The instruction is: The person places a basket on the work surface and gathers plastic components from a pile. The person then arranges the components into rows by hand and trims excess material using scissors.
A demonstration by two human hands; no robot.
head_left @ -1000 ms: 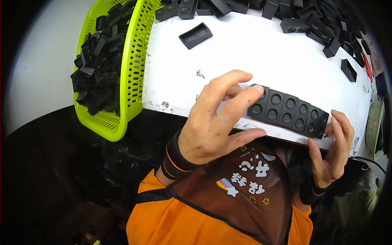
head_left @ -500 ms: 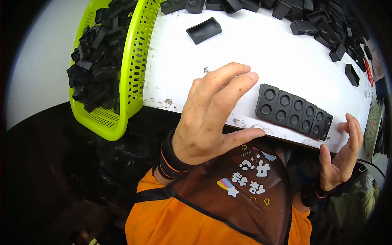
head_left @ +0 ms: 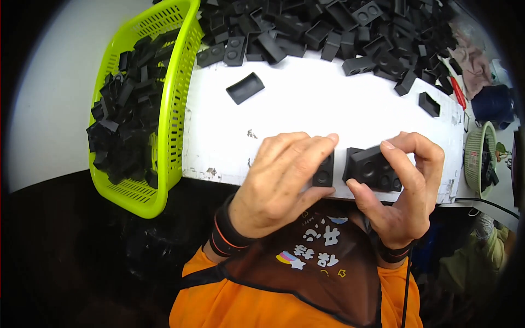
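Small black rectangular blocks, each with two round recesses on top, lie near the front edge of the white table [head_left: 295,120]. My left hand [head_left: 276,180] closes its fingers and thumb around the far and near ends of one black block [head_left: 324,175], which is partly hidden under the fingers. To its right, across a gap, stands a short row of black blocks [head_left: 385,179]. My right hand [head_left: 410,191] pinches a slightly tilted block [head_left: 368,164] at the left of that row, thumb at its near end and forefinger at its far end.
A green slotted basket [head_left: 164,180] full of black blocks stands at the left. A large heap of black blocks [head_left: 306,27] covers the far side. One loose open-sided block [head_left: 245,88] lies apart. At the right are a red-handled tool [head_left: 458,92] and a pale green basket [head_left: 473,164].
Both hands have come to the row of blocks, the right one moving leftward. One block is now separated at the left, under my left hand. The view has shifted, showing more of the heap.
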